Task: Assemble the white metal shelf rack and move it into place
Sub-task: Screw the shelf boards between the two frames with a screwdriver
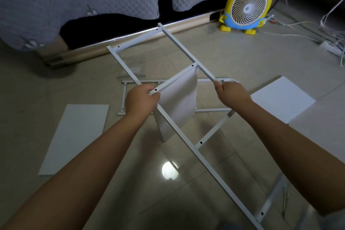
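Observation:
I hold a white metal ladder-shaped side frame [183, 48] tilted above the tiled floor. My left hand [141, 100] grips its left rail where a crossbar meets it. My right hand [231, 92] grips the right rail. A white shelf panel [178, 106] hangs from the middle crossbar between my hands. A second white frame [125, 97] lies flat on the floor beneath. Two more white panels lie on the floor, one at the left [74, 138] and one at the right [281, 99].
A bed with a grey quilted cover [78, 0] runs along the back. A yellow cartoon fan [246, 5] stands at the back right. White cables and a power strip [330, 48] lie at the right edge. A clear bag of small parts [135, 70] lies near the bed.

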{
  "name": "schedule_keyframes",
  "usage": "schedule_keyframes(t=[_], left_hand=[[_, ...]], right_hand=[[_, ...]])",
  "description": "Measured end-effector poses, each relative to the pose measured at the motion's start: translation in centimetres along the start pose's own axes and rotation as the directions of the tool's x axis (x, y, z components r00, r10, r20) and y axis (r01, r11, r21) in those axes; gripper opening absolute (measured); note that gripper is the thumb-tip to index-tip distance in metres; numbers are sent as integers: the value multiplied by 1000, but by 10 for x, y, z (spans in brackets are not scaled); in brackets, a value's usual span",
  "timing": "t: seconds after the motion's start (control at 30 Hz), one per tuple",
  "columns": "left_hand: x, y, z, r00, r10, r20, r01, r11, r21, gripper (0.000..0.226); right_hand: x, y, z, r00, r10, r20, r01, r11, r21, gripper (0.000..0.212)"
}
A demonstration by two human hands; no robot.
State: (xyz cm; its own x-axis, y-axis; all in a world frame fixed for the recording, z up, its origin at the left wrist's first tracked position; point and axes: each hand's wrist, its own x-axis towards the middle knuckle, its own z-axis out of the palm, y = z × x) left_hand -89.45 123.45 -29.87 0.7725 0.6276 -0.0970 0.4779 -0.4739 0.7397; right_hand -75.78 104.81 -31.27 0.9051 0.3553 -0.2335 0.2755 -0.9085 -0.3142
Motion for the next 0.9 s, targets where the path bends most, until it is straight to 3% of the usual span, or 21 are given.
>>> schedule_keyframes(t=[0.07, 0.17, 0.3, 0.5, 0.6, 0.8, 0.9], left_hand=[[2, 1, -4, 999, 24, 49, -26, 998, 51, 16], [8, 3, -6, 994, 19, 107, -40, 980, 195, 20], [10, 7, -2, 992, 11, 127, -57, 929, 366, 24], [10, 7, 2, 996, 5, 88, -38, 925, 378, 29], [7, 7, 2, 996, 6, 90, -39, 927, 373, 29], [9, 8, -1, 992, -16, 125, -33, 925, 378, 28], [11, 10, -4, 987, -42, 154, -19, 929, 371, 26]], right_hand=[[4, 3, -2, 998, -66, 9, 67, 993, -95, 45], [5, 6, -5, 996, -90, -18, 89, 992, -87, 53], [2, 3, -12, 998, -57, 40, 51, 988, 143, 45], [19, -24, -15, 997, -79, -1, 77, 969, 233, 53], [26, -36, -19, 996, -82, -25, 86, 953, 290, 47], [39, -48, -31, 972, -5, 235, -97, 901, 422, 60], [46, -52, -32, 956, 21, 292, -162, 868, 469, 62]])
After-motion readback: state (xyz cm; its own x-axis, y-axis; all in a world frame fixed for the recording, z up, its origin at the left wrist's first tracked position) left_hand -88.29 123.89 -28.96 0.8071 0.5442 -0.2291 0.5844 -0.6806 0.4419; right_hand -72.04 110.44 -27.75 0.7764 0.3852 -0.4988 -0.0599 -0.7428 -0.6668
